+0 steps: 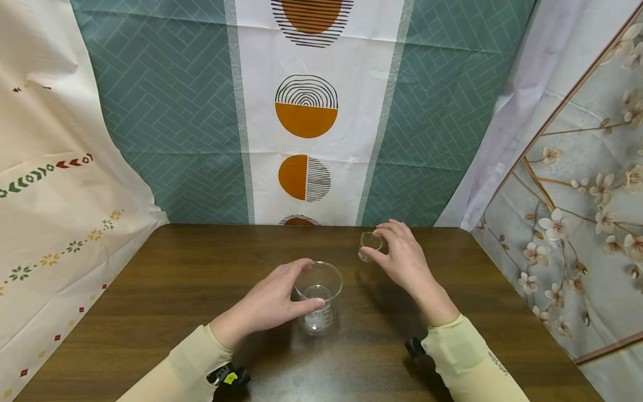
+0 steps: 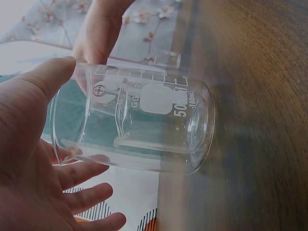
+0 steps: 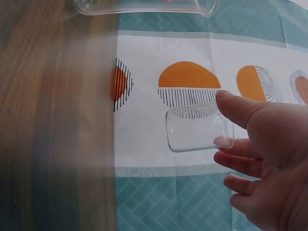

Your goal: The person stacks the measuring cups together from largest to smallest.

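Observation:
A large clear glass beaker (image 1: pixel 335 296) stands on the table in front of me, with a smaller glass beaker (image 2: pixel 149 139) inside it. White measuring marks are printed on the glass. My left hand (image 1: pixel 268 298) grips the large beaker's rim between thumb and fingers; its other fingers spread out beside the wall in the left wrist view. Further back and to the right, my right hand (image 1: pixel 404 259) pinches a small glass beaker (image 3: pixel 192 132) near its rim. That small beaker is held up off the tabletop, mouth toward the palm.
The dark wooden table (image 1: pixel 166 290) ends at a hanging cloth (image 1: pixel 201 111) with green and white panels. A cream patterned cloth (image 1: pixel 55 184) hangs at the left, and a floral cloth (image 1: pixel 577 234) at the right.

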A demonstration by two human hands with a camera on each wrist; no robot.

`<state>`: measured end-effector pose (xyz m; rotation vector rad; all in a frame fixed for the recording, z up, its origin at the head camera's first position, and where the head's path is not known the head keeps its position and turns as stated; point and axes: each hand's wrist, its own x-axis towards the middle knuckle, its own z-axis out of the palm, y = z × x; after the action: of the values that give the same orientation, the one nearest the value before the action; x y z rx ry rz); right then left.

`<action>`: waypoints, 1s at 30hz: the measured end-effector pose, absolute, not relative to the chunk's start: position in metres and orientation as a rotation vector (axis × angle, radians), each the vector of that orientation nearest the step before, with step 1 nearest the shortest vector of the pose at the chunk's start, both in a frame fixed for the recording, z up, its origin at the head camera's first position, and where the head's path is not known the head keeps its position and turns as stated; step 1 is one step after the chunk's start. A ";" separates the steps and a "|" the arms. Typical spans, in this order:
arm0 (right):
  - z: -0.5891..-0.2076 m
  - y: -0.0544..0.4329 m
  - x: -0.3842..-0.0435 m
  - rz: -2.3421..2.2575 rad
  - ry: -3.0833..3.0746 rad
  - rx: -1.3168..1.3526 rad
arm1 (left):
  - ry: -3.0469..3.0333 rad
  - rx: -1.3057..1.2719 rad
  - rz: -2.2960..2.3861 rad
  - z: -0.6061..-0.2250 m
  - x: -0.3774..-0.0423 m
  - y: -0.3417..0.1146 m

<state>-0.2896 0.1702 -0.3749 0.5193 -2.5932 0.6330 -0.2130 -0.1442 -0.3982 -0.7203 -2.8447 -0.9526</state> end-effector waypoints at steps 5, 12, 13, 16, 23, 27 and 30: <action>-0.373 0.169 -0.288 0.624 -2.581 0.526 | -2.848 -0.721 -0.953 -0.398 -0.213 -0.144; -0.369 0.165 -0.284 0.619 -2.542 0.555 | -2.847 -0.724 -0.949 -0.398 -0.213 -0.144; -0.369 0.164 -0.283 0.623 -2.534 0.561 | -2.847 -0.725 -0.949 -0.398 -0.214 -0.144; -0.367 0.162 -0.281 0.629 -2.512 0.579 | -2.849 -0.728 -0.949 -0.397 -0.214 -0.143; -0.365 0.159 -0.279 0.635 -2.478 0.615 | -2.847 -0.727 -0.939 -0.398 -0.214 -0.143; -0.364 0.158 -0.277 0.635 -2.462 0.640 | -2.848 -0.726 -0.939 -0.398 -0.214 -0.143; -0.363 0.157 -0.276 0.631 -2.449 0.654 | -2.849 -0.724 -0.941 -0.398 -0.214 -0.143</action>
<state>-0.2760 0.1574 -0.3632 0.6540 -2.4485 0.6313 -0.2137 -0.1431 -0.3977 -0.7240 -2.8490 -0.9408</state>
